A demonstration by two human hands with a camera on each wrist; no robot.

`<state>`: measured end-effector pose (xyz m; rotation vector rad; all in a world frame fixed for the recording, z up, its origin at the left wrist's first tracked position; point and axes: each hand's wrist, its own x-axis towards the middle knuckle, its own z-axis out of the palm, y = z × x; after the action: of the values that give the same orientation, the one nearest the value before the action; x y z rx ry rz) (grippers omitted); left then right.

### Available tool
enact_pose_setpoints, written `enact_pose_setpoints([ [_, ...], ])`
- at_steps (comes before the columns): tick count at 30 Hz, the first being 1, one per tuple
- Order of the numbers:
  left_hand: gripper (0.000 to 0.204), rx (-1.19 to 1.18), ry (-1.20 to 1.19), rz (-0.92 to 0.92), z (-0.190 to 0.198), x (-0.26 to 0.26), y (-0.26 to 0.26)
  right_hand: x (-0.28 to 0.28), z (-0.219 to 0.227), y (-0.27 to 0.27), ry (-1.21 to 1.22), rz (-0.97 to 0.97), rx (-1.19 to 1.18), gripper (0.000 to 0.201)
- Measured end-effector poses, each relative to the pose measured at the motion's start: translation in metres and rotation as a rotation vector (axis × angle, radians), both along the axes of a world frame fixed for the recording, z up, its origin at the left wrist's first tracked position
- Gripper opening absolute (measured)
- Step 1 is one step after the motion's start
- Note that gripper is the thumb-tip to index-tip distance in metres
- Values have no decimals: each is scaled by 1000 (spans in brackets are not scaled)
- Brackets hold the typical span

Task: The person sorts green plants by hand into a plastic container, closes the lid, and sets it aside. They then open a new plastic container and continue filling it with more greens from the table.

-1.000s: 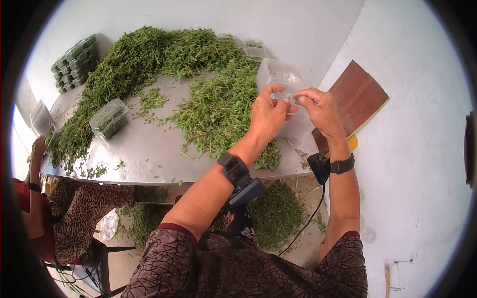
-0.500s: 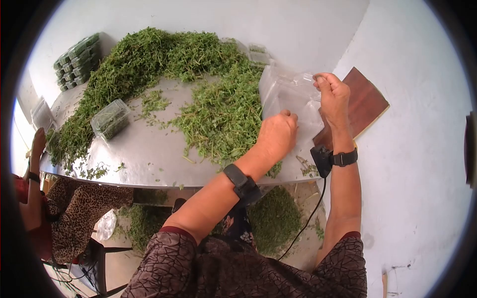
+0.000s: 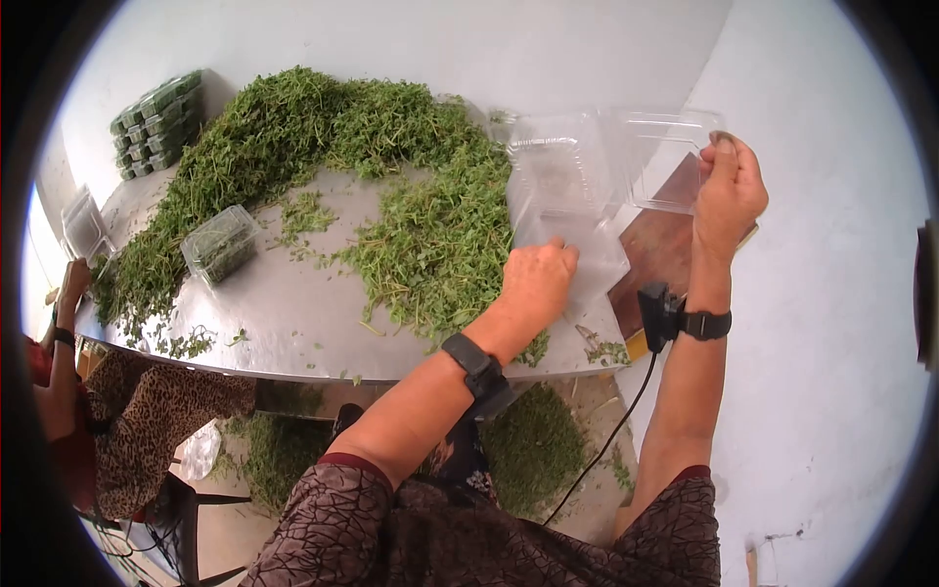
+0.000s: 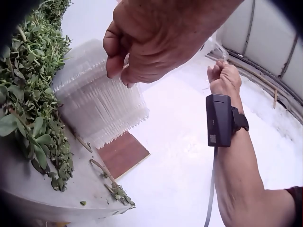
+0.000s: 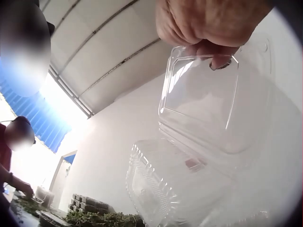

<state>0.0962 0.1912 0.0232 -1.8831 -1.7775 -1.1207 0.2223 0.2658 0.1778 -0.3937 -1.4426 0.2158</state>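
My right hand [image 3: 731, 191] pinches the edge of the lid of an open clear plastic clamshell box [image 3: 558, 161], held up at the table's right side. In the right wrist view the thumb and fingers grip the lid [image 5: 201, 99], with the ridged base hanging below it. Below that box, a stack of nested clear clamshells [image 4: 102, 109] stands at the table edge. My left hand [image 3: 538, 284] has its fingers curled, pinching at the rim of this stack. Just left of it lies a heap of leafy green stems [image 3: 430, 245].
A filled clamshell [image 3: 221, 245] sits on the metal table [image 3: 303, 293]. Stacked filled boxes [image 3: 158, 127] stand at the far left, where another person's hand [image 3: 74, 282] works by an open box [image 3: 86, 227]. A reddish-brown board [image 3: 650, 259] leans at the right. More greens [image 3: 538, 445] lie under the table.
My hands have moved apart. The right hand has gone right and lifted with a clamshell's lid, so the box spreads wide. The left hand has come down to the stack's near side.
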Motion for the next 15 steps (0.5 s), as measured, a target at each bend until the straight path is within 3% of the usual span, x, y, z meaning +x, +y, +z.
enact_pose_setpoints([
  [3, 16, -109, 2, -6, 0, -3, -3, 1, -3, -28, 143, 98, -131, 19],
  [5, 30, 121, -167, -159, -4, -3, -14, -1, -10, -45, 187, 130, -166, 19],
  [6, 30, 122, -160, -161, 0, -4, -26, -2, -14, -54, 233, 158, -209, 19],
  [8, 45, -127, -540, -433, 17, -6, -62, -5, -26, -69, 261, 161, -220, 19],
  [9, 45, -137, -542, -429, 19, -7, -76, -8, -34, -76, 280, 166, -234, 20],
  [11, 54, -317, -1053, -746, 19, -14, -102, -14, -51, -88, 249, 141, -167, 20],
  [15, 72, -91, -1322, -913, 17, -31, -144, -31, -89, -120, 99, 22, 31, 14],
])
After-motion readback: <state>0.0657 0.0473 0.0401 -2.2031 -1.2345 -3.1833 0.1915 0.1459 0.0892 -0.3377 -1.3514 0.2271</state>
